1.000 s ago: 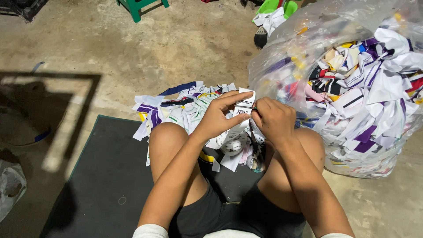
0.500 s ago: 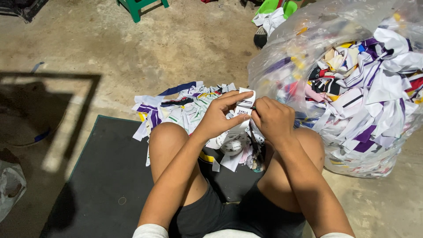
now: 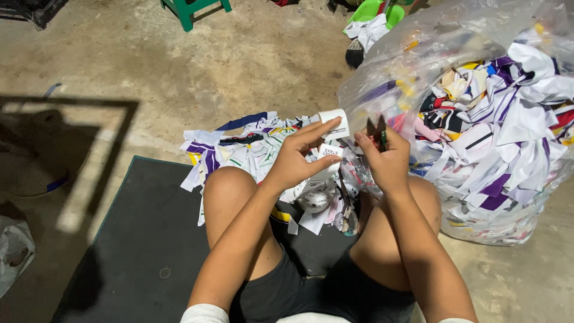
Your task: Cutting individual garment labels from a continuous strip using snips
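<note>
At the far left edge of the concrete floor (image 3: 179, 78) lies a crumpled clear plastic bag (image 3: 13, 254), with a dark frame-shaped shadow above it. Next comes a dark mat (image 3: 137, 251) on which the person sits, knees drawn up. Beyond the knees, on the floor at the mat's far edge, a heap of fabric scraps (image 3: 239, 146) spreads out, white mixed with purple, yellow and green strips. At the top of the view a green plastic stool (image 3: 192, 9) stands well apart from the heap.

The left hand (image 3: 299, 158) is raised above the scraps, its fingers (image 3: 317, 130) closed on a small white label strip (image 3: 333, 122): the thumb and forefinger pinch it, and the strip curls upward from the grip. A second bit of white label shows just under the fingers against the palm.

Just beside it, the right hand (image 3: 385, 158) is curled shut around a small pair of dark snips (image 3: 378, 133), whose points stick up above the knuckles, near the label but apart from it.

To the right, touching the person's right knee, stands a large clear plastic sack (image 3: 382, 78) stuffed with more scraps in white, purple, red and yellow. Behind its top left, green and white items lie on the floor, too small to tell.
</note>
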